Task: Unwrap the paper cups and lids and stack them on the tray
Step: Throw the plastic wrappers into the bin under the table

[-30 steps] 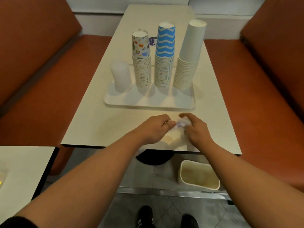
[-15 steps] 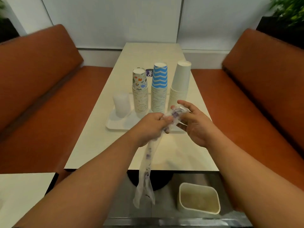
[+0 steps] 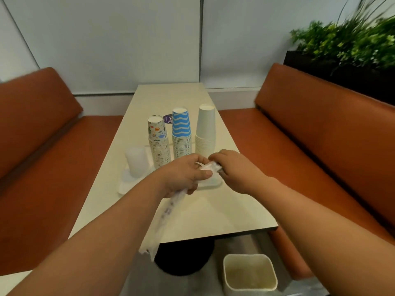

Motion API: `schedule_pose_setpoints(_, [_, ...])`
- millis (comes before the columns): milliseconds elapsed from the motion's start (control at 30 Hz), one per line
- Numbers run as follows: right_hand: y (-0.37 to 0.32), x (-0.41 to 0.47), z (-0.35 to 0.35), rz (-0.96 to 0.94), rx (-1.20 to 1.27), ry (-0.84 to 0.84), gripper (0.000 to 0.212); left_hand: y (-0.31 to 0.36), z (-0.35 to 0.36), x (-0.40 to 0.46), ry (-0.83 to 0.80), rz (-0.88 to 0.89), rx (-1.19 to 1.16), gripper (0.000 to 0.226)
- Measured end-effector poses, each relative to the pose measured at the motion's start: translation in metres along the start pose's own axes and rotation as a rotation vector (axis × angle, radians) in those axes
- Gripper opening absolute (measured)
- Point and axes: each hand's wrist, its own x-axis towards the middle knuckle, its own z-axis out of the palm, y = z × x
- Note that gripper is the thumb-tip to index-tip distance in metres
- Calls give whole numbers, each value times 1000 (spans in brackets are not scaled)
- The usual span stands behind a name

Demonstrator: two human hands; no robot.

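Note:
A white tray (image 3: 125,185) lies on the cream table (image 3: 213,212). On it stand a stack of clear lids (image 3: 136,162), a stack of patterned cups (image 3: 159,144), a stack of blue zigzag cups (image 3: 181,133) and a stack of plain white cups (image 3: 205,131), all upside down. In front of the tray, above the table, my left hand (image 3: 183,175) and my right hand (image 3: 237,170) both grip an empty clear plastic wrapper (image 3: 164,212). Its top is bunched between my fingers and its long tail hangs down past the table's near edge.
Orange bench seats (image 3: 320,135) flank the table on both sides. A cream bin (image 3: 250,274) sits on the floor under the near right corner, beside the table's dark base (image 3: 186,259). A planter with green leaves (image 3: 350,41) stands behind the right bench.
Both hands have lifted the wrapper off the table's near edge and drawn it up; they now bunch its top closer together. The camera has tilted up.

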Motion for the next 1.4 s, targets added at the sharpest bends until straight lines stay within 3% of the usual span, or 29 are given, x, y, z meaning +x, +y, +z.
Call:
schedule_pose_setpoints(167, [-1,-13,-26,445,1236,140,33,12,45,10,256,164,150,22])
schedule_pose_setpoints(267, [7,-24,-49,463,1581,117,30,21,83,21,259,173,69,26])
schedule_pose_setpoints(500, [84,-69,-88,395,1641,-51,28,60,179,35,184,189,37,23])
schedule_pose_setpoints(600, [119,-88,-88,358,1646,-182,31,69,207,36,332,219,41,14])
schedule_pose_setpoints(700, [140,-103,-86,310,1753,-383,63,63,219,37,494,181,-15,22])
schedule_pose_setpoints(733, [138,-105,-84,301,1742,-402,60,61,223,37,489,172,-15,25])
schedule_pose_setpoints(833, [123,-103,-89,298,1527,-213,23,61,231,36,495,133,-2,27])
schedule_pose_setpoints(900, [123,-97,-93,322,1464,-51,16,59,231,35,581,73,178,29])
schedule_pose_setpoints(967, [134,-91,-99,339,1359,98,11,53,227,34,813,49,480,32])
schedule_pose_setpoints(1033, [143,-87,-105,354,1165,186,13,55,230,29,1041,173,523,21])
schedule_pose_setpoints(1100, [141,-85,-109,343,1053,241,17,62,238,32,994,173,306,26])
schedule_pose_setpoints(1200, [124,-84,-110,283,970,232,22,75,246,39,652,1,-478,38])
schedule_pose_setpoints(1267, [114,-86,-107,244,936,163,22,75,239,41,493,-3,-867,43])
schedule_pose_setpoints(1333, [105,-90,-103,269,1097,72,26,67,229,43,433,61,-1016,47])
schedule_pose_setpoints(1400, [102,-95,-99,334,1293,23,29,60,223,46,405,105,-986,52])
